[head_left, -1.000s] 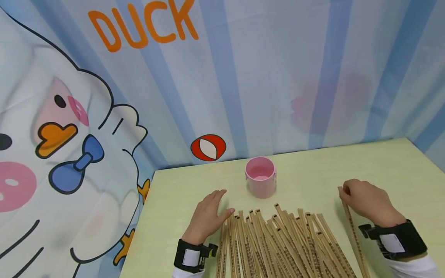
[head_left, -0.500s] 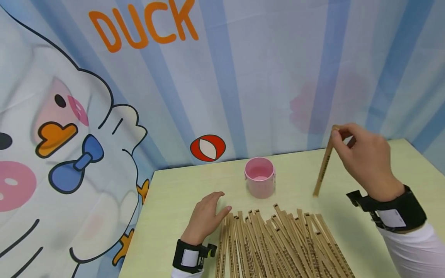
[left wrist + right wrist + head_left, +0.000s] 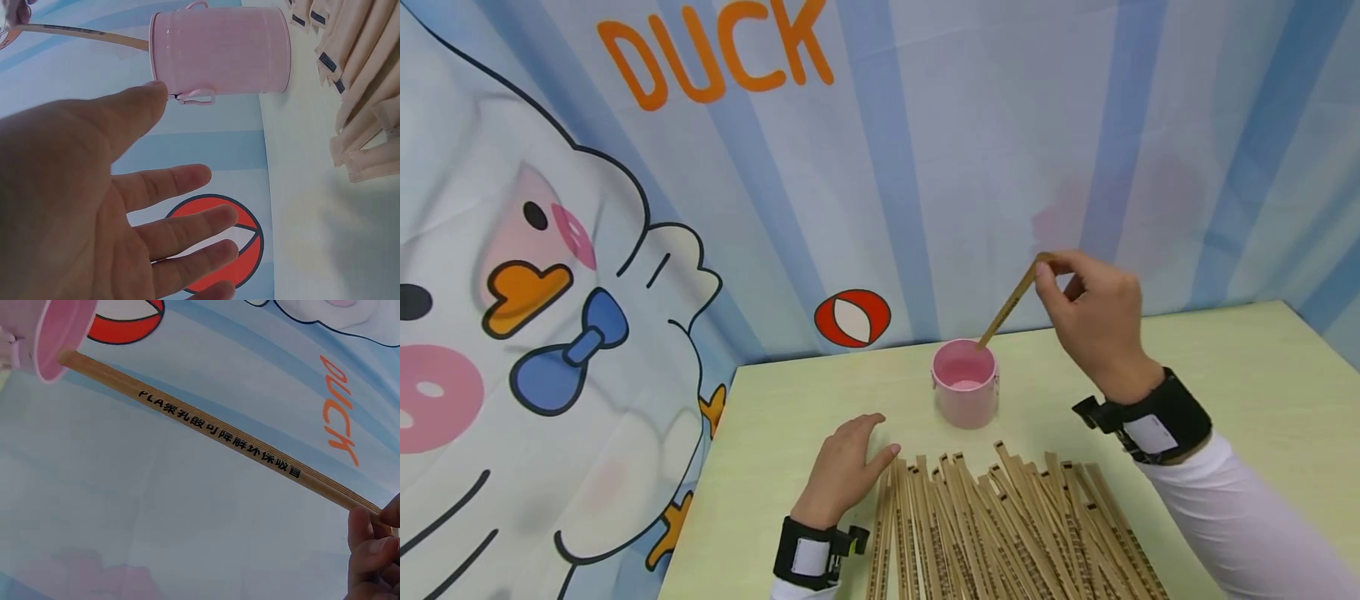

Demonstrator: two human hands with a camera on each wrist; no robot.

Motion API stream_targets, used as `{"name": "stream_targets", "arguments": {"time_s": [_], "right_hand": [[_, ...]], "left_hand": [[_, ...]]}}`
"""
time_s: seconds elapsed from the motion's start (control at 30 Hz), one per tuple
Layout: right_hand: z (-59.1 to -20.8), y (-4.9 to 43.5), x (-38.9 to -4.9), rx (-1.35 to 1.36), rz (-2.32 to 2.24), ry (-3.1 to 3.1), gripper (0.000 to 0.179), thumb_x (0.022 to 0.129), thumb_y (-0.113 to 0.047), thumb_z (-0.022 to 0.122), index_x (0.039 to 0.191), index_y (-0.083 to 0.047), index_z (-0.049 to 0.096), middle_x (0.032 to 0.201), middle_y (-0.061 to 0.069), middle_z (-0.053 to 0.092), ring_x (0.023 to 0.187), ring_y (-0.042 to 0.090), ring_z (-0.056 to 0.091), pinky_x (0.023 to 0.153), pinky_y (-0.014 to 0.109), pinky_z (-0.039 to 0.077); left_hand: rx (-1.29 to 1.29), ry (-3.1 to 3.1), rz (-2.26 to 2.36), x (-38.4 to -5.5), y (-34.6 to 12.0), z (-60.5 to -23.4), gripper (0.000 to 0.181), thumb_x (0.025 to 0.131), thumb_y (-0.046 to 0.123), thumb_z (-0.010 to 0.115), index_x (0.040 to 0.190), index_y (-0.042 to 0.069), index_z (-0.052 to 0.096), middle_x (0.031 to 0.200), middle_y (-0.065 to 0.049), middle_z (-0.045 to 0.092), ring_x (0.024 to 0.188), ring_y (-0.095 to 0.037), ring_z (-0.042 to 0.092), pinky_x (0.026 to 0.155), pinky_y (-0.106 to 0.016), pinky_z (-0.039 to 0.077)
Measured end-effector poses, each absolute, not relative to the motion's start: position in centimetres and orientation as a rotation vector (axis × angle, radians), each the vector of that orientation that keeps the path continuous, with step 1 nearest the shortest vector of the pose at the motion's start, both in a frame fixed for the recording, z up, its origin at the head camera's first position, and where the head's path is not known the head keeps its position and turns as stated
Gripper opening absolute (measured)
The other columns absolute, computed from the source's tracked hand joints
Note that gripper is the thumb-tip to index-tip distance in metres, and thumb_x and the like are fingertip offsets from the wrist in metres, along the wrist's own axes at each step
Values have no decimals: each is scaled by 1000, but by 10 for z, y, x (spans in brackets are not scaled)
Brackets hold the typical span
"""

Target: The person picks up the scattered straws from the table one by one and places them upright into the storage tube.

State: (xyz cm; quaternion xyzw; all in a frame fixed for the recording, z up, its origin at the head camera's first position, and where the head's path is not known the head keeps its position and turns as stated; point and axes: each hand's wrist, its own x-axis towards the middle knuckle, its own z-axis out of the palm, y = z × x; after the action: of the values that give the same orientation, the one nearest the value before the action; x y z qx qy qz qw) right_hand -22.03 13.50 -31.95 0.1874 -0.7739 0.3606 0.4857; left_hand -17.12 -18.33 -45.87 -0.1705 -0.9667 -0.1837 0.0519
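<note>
My right hand (image 3: pixel 1093 312) pinches the upper end of a paper-wrapped drinking straw (image 3: pixel 1011 304), brown with black printing. The straw (image 3: pixel 219 434) slants down to the left, and its lower end is just inside the mouth of a small pink bucket (image 3: pixel 966 404) in the right wrist view. My left hand (image 3: pixel 842 471) lies beside the left end of a row of wrapped straws (image 3: pixel 1000 533), fingers extended and holding nothing. In the left wrist view the bucket (image 3: pixel 222 53) shows beyond the left thumb.
The pale yellow table (image 3: pixel 775 417) ends at a striped blue curtain (image 3: pixel 985 167) printed with a duck. Wrapped straws lie spread along the front of the table, between the left hand and the right forearm. Each wrist wears a black strap (image 3: pixel 1168 417).
My right hand has lifted one straw from the table's right side and carried it up and left to the bucket's mouth. The left hand has barely moved.
</note>
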Motion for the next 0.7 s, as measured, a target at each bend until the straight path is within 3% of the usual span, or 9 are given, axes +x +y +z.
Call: {"name": "stream_targets", "arguments": {"time_s": [0.43, 0.7], "right_hand": [[-393, 119, -259, 497, 987, -2169, 14, 90, -15, 63, 94, -4, 70, 79, 11, 69, 50, 15, 47, 43, 29, 35], [-407, 119, -263, 487, 976, -2282, 15, 92, -20, 61, 94, -9, 70, 78, 7, 68, 54, 15, 51, 47, 30, 38]], "left_hand": [[-511, -2940, -564, -170, -184, -458, 51, 94, 42, 56, 131, 7, 53, 130, -11, 56, 121, -27, 48, 96, -45, 40], [-516, -2924, -571, -170, -184, -456, 50, 93, 40, 57, 130, 6, 54, 129, -12, 56, 120, -27, 49, 96, -44, 40]]}}
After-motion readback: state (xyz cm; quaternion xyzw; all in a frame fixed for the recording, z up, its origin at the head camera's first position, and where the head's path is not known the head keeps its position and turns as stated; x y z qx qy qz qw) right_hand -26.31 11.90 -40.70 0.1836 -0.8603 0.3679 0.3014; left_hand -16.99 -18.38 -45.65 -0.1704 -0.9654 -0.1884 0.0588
